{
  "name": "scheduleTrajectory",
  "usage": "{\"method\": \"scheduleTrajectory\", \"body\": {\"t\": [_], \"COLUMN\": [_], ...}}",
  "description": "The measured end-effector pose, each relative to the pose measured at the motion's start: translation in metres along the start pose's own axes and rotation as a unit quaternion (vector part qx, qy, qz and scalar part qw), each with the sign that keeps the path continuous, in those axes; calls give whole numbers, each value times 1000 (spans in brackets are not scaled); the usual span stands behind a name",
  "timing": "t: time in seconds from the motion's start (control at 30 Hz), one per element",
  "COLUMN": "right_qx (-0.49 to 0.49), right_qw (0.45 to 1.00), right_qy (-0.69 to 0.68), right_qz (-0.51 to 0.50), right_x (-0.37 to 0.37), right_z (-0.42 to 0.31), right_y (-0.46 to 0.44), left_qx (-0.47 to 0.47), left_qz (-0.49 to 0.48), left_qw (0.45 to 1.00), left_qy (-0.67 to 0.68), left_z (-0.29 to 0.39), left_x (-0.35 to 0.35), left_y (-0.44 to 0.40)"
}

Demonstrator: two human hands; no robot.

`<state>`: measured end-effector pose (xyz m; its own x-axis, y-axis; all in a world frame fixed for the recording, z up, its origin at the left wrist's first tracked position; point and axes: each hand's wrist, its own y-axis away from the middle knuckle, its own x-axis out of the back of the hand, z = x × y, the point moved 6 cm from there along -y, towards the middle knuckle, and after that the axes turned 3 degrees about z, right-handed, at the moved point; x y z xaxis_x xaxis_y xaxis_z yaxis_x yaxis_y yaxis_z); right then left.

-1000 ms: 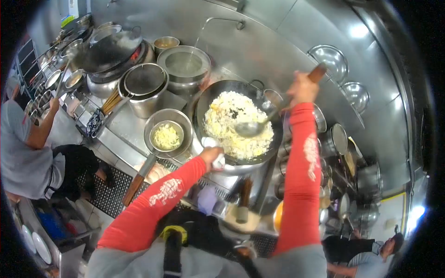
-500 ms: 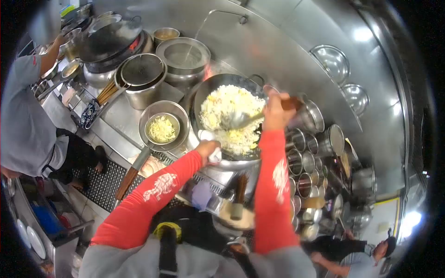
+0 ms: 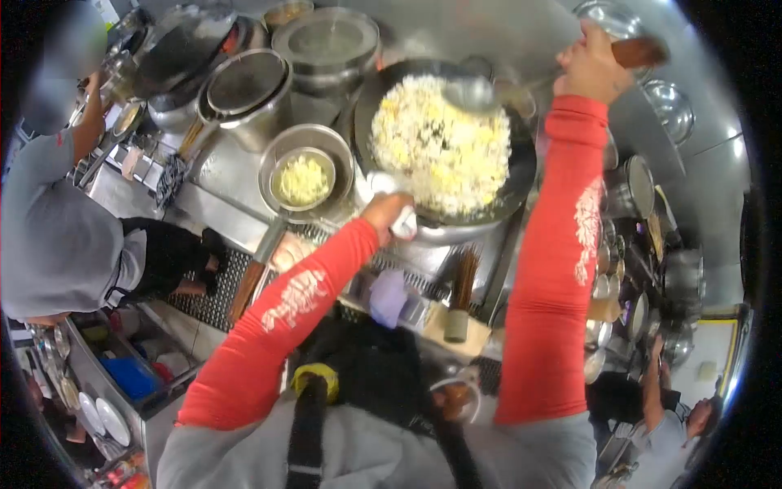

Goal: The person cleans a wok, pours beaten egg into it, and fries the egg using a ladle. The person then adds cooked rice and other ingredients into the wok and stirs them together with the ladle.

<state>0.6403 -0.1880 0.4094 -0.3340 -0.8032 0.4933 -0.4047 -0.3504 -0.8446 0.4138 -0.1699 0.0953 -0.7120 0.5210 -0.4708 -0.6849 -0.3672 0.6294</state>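
Rice point(image 3: 440, 151) lies inside one wok point(image 3: 521, 167), bare wall showing along its right side, my left hand point(image 3: 386, 213) clenched on one cloth point(image 3: 404, 223) at the near rim, my right hand point(image 3: 593, 72) gripping one ladle point(image 3: 470, 94).

Left sleeve point(image 3: 236, 371) and right sleeve point(image 3: 546, 318): red, fitted, wrist to upper arm. Each forearm carries a white figure print; its subject is not legible. The right cuff point(image 3: 577, 122) is folded or bunched. Shirt point(image 3: 366, 460): grey. Front garment point(image 3: 358, 359): black. Two black straps point(image 3: 305, 440) cross the shirt; a yellow band point(image 3: 316, 376) encircles the left strap's far end.
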Motion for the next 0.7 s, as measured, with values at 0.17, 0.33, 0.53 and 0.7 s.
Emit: {"method": "scheduleTrajectory", "body": {"t": [0.17,0.33,0.53,0.7], "right_qx": [-280,-296,-229,-223], "right_qw": [857,902,940,893], "right_qy": [-432,-307,-234,-379], "right_qz": [3,67,-92,-92], "right_x": [-24,47,40,147], "right_z": [28,157,14,-96], "right_y": [9,-15,21,19], "left_qx": [43,133,55,-148], "left_qz": [-26,-62,-45,-158], "left_qw": [998,989,997,964], "left_qy": [-30,27,38,-156], "left_z": [-3,-12,-23,-5], "left_x": [0,0,1,-5], "left_y": [-10,-29,27,103]}}
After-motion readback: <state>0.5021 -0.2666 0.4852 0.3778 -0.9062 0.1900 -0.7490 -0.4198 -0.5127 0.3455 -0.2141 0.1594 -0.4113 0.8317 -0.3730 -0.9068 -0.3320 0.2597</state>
